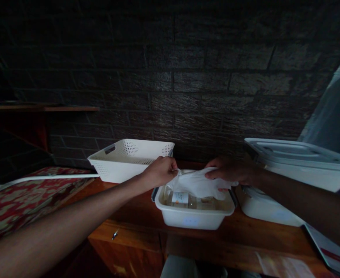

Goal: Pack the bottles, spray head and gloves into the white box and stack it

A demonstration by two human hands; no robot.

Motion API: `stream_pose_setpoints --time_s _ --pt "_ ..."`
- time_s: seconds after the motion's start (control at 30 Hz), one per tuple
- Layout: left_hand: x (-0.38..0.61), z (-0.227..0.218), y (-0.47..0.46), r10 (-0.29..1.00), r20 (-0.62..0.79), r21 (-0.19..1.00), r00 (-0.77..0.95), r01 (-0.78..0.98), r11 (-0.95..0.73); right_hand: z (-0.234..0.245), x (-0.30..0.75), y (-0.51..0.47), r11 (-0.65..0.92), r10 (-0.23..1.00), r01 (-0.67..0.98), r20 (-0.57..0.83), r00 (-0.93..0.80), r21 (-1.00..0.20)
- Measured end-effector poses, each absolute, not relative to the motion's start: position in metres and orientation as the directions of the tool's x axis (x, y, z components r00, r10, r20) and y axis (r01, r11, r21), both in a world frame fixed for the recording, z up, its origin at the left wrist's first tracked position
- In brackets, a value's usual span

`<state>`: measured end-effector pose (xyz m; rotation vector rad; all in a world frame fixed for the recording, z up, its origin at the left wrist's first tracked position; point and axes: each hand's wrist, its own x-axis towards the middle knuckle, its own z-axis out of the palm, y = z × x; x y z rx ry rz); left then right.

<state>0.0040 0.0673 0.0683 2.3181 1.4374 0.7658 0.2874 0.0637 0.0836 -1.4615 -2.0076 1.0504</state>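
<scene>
My left hand (162, 171) pinches one corner of a thin white plastic bag (191, 183). The bag's other side is gripped by my right hand (226, 170), thumb and fingers closed on it. Stretched between both hands, the bag hangs over the back part of a small white plastic bin (191, 221). Inside the bin, clear containers show, one of them a clear jar with a white and blue label (180, 198). The bag hides the rest of the bin's contents.
A white perforated basket (109, 170) stands behind left on the wooden cabinet top (135, 216). A large white lidded storage box (274, 208) is at right. A white bar (56, 177) crosses a red patterned cloth (39, 197) at left. Behind rises a dark brick wall (175, 88).
</scene>
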Motion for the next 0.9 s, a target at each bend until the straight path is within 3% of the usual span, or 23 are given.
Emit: stream_pose_setpoints --time_s 0.27,0.53,0.7,0.9 --pt "0.001 0.053 0.070 0.910 0.211 0.367 0.357 0.834 -0.412 0.047 0.279 0.082 0.261 0.903 0.750 -0.120 -0.412 -0.608" --pt "0.002 0.065 0.068 0.909 0.219 0.384 0.355 0.825 -0.415 0.045 0.283 0.070 0.467 0.878 0.816 0.066 -0.475 -0.341" --pt "-0.001 0.061 0.072 0.900 0.247 0.454 0.359 0.778 -0.434 0.064 0.293 0.068 0.514 0.840 0.805 -0.015 -0.542 -0.296" --pt "0.008 0.054 0.067 0.886 0.200 0.492 0.418 0.739 -0.460 0.052 0.270 0.058 0.510 0.832 0.808 -0.069 -0.551 -0.296"
